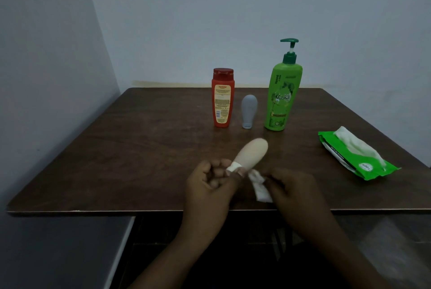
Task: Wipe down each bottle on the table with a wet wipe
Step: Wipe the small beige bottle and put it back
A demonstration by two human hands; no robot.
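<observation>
Peach bottle [253, 153]: pinched at its white-capped neck by curled fingers of our left hand [210, 186], body slanting away past the fingertips. White wet wipe [260, 189]: bunched in clamped fingers of our right hand [293, 188], just beside the left thumb.

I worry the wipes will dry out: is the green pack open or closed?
Open. A white wipe sticks out of the top of the green pack, which lies on the table.

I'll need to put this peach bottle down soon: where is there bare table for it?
The table is bare on its left half, from the red bottle out to the left edge. A smaller patch lies between the green pump bottle and the wipe pack. Crowded around the grey bottle.
</observation>
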